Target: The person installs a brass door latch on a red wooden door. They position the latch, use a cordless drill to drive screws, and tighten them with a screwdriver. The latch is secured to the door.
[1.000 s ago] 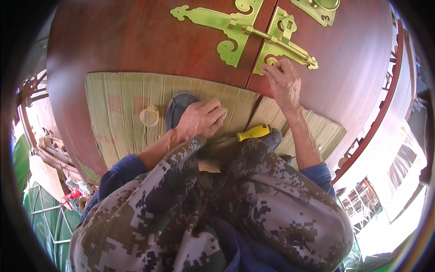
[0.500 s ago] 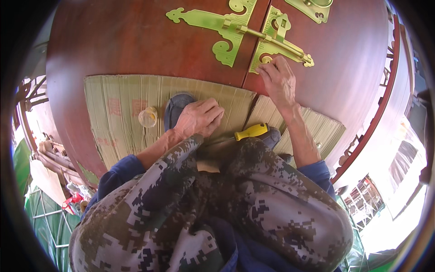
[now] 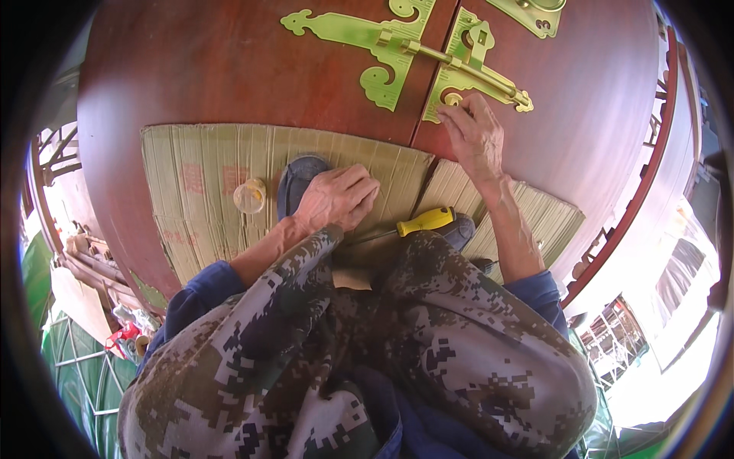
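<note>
one left hand (image 3: 336, 199) sat curled near one yellow-handled screwdriver (image 3: 425, 222), one right hand (image 3: 478, 138) bunched its fingertips beside one brass bolt (image 3: 489, 80), whether gripping anything, neither showed.

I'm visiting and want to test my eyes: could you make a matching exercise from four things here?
1. bolt
2. screwdriver
3. small cup
4. right hand

A. on the cardboard, left of the left shoe
B. by the lower curl of a gold plate
C. crosses the dark seam
D. yellow-handled

Pairs: 1-C; 2-D; 3-A; 4-B
</note>
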{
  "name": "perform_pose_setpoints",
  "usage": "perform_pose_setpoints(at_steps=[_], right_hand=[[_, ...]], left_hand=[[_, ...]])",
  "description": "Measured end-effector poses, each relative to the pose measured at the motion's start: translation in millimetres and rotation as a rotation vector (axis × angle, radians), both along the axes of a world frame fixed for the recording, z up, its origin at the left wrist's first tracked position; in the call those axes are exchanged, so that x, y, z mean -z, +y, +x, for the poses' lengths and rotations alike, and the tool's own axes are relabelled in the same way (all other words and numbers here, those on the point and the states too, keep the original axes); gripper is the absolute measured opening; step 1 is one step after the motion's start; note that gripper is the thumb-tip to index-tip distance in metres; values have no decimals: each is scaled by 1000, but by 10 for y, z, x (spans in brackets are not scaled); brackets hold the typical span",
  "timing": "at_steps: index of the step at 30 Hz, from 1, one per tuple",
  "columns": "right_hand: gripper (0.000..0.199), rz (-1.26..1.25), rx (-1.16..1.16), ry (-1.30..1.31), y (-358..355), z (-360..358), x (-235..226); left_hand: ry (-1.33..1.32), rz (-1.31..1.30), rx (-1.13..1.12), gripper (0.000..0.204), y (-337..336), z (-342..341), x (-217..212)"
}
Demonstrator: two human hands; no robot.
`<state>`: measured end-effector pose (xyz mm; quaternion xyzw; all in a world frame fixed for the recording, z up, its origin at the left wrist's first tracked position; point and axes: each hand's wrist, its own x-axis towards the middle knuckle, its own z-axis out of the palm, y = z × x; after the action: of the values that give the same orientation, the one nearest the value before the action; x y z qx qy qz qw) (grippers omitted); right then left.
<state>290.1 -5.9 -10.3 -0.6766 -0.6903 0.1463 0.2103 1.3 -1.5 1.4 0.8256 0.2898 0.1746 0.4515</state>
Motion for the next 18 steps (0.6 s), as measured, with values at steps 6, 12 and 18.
perform_pose_setpoints(at_steps=[6,12,18], right_hand=[[13,-11,-1,14,25,10,-4],[14,-30,17,27,23,-5,1],[13,-66,-1,29,28,43,10]], left_hand=[[-1,1,4,16,12,8,-18],[10,6,1,17,10,14,-25],[46,-2,25,17,-5,1,-8]])
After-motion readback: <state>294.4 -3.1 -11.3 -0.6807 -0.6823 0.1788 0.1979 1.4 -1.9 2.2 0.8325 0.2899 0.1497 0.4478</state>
